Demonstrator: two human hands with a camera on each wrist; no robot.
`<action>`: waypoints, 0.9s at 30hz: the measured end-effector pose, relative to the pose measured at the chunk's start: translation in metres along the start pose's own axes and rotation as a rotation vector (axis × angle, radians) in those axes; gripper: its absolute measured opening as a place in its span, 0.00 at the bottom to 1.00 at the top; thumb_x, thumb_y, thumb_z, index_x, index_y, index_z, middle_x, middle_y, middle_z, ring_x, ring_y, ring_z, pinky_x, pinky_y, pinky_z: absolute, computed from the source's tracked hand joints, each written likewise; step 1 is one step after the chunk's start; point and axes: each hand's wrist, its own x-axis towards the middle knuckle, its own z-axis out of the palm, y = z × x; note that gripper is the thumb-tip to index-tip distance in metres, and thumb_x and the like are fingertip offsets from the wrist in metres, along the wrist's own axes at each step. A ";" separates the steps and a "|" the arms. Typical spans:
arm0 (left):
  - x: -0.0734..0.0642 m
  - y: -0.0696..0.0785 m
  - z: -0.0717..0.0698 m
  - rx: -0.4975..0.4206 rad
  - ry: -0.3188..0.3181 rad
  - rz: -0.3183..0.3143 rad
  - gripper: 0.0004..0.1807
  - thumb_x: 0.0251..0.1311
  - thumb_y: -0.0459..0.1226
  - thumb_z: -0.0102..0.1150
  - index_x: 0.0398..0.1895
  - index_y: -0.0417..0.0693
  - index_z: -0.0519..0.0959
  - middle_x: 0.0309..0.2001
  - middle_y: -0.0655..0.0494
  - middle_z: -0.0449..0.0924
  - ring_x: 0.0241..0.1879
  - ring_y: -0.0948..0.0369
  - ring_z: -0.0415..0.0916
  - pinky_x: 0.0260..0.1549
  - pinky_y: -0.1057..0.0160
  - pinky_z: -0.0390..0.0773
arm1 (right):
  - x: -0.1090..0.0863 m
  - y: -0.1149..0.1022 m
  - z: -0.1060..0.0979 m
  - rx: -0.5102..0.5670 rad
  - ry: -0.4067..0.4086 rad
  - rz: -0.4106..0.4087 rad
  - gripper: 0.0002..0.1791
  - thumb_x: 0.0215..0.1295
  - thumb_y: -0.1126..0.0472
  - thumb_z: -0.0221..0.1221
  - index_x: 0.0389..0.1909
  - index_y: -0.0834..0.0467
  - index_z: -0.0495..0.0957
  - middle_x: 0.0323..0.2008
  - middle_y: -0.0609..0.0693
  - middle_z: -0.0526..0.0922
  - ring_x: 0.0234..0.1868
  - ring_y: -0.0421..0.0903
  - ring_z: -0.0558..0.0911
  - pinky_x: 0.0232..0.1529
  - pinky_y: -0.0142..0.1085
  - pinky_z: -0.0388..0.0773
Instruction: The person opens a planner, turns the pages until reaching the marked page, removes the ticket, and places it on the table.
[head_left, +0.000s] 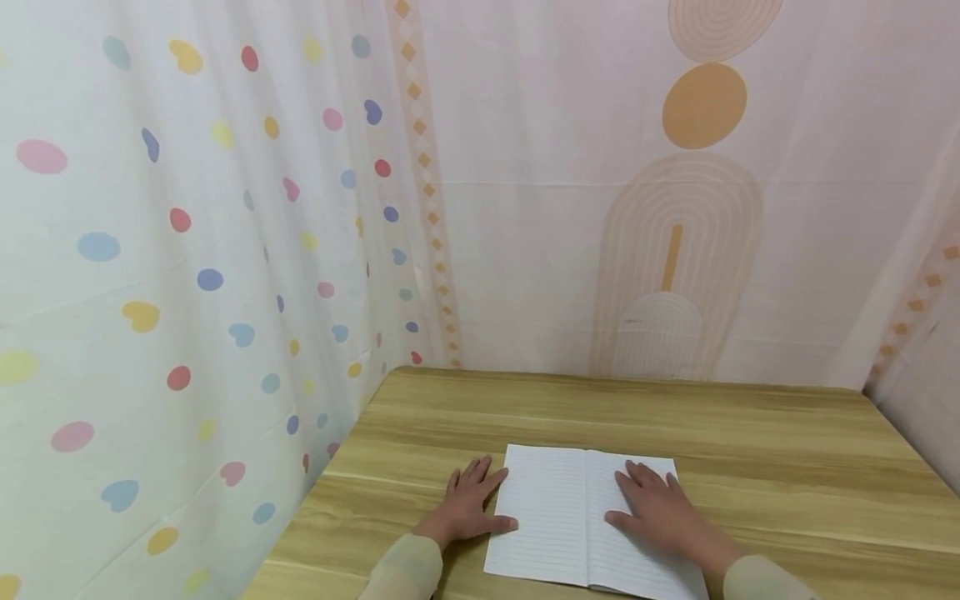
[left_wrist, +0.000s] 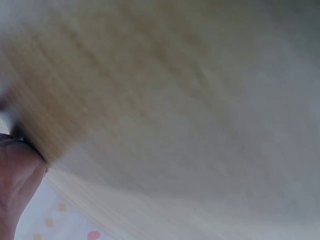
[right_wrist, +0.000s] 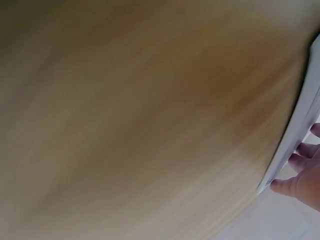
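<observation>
An open notebook (head_left: 551,517) with lined white pages lies flat on the wooden table, its centre fold running toward me. My left hand (head_left: 470,507) rests at the notebook's left edge, fingers spread over the wood and thumb reaching onto the left page. On the right page lies my right hand (head_left: 652,510), its fingers spread out and pointing away from me. In the right wrist view, fingertips (right_wrist: 284,187) touch the page near the notebook's edge (right_wrist: 290,142). The left wrist view shows mostly blurred table, with part of the left hand (left_wrist: 19,177) at its left side.
The wood-grain table (head_left: 600,408) extends behind and to both sides of the notebook. A curtain with coloured dots (head_left: 210,279) hangs along the left, and a pale patterned curtain (head_left: 525,250) hangs behind the table's far edge.
</observation>
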 end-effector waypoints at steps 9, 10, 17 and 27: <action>0.000 -0.001 0.001 0.009 0.000 0.000 0.49 0.57 0.61 0.64 0.76 0.48 0.60 0.78 0.39 0.43 0.77 0.42 0.37 0.70 0.38 0.34 | -0.008 0.036 -0.015 -0.073 -0.047 0.157 0.48 0.64 0.31 0.56 0.66 0.70 0.68 0.66 0.78 0.62 0.66 0.75 0.62 0.58 0.76 0.54; 0.000 -0.001 0.001 0.009 0.000 -0.001 0.49 0.57 0.61 0.64 0.76 0.48 0.60 0.78 0.39 0.43 0.77 0.42 0.37 0.70 0.38 0.34 | -0.009 0.039 -0.016 -0.075 -0.045 0.169 0.49 0.63 0.31 0.56 0.66 0.70 0.68 0.66 0.78 0.62 0.66 0.76 0.62 0.58 0.76 0.54; 0.000 0.000 -0.001 0.005 -0.003 -0.001 0.49 0.57 0.61 0.64 0.76 0.48 0.60 0.78 0.39 0.43 0.77 0.42 0.37 0.70 0.38 0.34 | -0.016 0.046 -0.029 -0.043 -0.053 0.176 0.50 0.64 0.32 0.57 0.68 0.72 0.65 0.66 0.79 0.61 0.66 0.76 0.61 0.56 0.76 0.55; -0.002 0.002 -0.002 -0.011 -0.003 0.000 0.50 0.57 0.61 0.64 0.76 0.47 0.60 0.78 0.38 0.43 0.77 0.41 0.37 0.70 0.37 0.34 | -0.014 0.051 -0.030 -0.057 -0.063 0.165 0.50 0.62 0.32 0.58 0.68 0.71 0.65 0.65 0.78 0.63 0.64 0.77 0.64 0.53 0.75 0.60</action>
